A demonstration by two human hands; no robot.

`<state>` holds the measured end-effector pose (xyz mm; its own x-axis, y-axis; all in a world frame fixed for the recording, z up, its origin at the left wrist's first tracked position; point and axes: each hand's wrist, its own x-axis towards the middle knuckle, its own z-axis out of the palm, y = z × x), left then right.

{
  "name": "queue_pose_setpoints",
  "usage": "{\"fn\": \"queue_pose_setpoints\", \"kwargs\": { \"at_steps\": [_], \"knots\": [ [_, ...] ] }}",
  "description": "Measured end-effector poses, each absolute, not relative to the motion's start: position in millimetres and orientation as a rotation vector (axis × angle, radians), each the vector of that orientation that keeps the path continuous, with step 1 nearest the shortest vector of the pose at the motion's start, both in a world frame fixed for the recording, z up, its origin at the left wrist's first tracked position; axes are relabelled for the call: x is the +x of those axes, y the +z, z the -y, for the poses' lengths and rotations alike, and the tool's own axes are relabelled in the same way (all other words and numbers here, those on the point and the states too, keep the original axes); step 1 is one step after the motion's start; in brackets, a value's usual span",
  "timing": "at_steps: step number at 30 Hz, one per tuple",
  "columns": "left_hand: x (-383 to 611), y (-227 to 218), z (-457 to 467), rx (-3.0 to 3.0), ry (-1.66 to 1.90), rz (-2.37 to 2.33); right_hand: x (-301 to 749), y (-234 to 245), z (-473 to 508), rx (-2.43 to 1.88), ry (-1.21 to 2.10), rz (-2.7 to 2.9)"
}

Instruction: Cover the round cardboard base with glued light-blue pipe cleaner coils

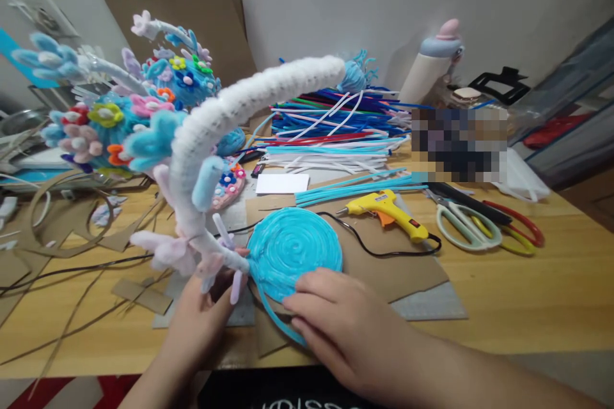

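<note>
My left hand (199,310) is closed around the base of a large pipe-cleaner ornament (192,140), a white fuzzy curved branch with pastel flowers and blue tufts that rises up and to the left. My right hand (343,326) presses its fingers on the near edge of a flat turquoise spiral disc (292,249) made of coiled pipe cleaner. The disc lies on brown cardboard (384,262). A loose turquoise tail of the coil runs under my right fingers. The ornament's base touches the disc's left edge.
A yellow glue gun (388,211) with a black cord lies behind the disc. Scissors (472,227) rest at the right. A heap of coloured pipe cleaners (330,128) fills the back. Cardboard rings and strips (67,223) litter the left of the wooden table (527,294).
</note>
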<state>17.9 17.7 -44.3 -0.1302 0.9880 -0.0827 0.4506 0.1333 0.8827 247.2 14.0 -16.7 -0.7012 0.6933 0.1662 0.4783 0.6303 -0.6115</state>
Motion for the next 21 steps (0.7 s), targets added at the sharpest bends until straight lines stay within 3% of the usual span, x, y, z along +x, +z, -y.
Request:
{"fn": "queue_pose_setpoints", "kwargs": {
  "at_steps": [4,10,14,18,21],
  "knots": [
    [12.7,-45.3,-15.1,1.535,0.837,-1.654,231.3,-18.4,-16.8,-1.023,0.574,2.532],
    [1.6,-41.6,-17.8,1.806,0.634,-1.55,232.1,-31.6,-4.6,-1.049,0.574,2.6],
    [-1.1,-34.6,-28.6,1.879,0.538,-1.533,238.0,-47.3,-0.5,-1.27,0.446,2.394],
    [0.6,-31.5,-36.9,1.859,0.532,-1.54,250.8,-63.9,-7.5,-1.548,0.685,1.946],
    [5.8,-30.0,-36.9,1.839,0.599,-1.521,258.6,-72.7,-12.8,-1.481,0.924,1.809]
  ]
}}
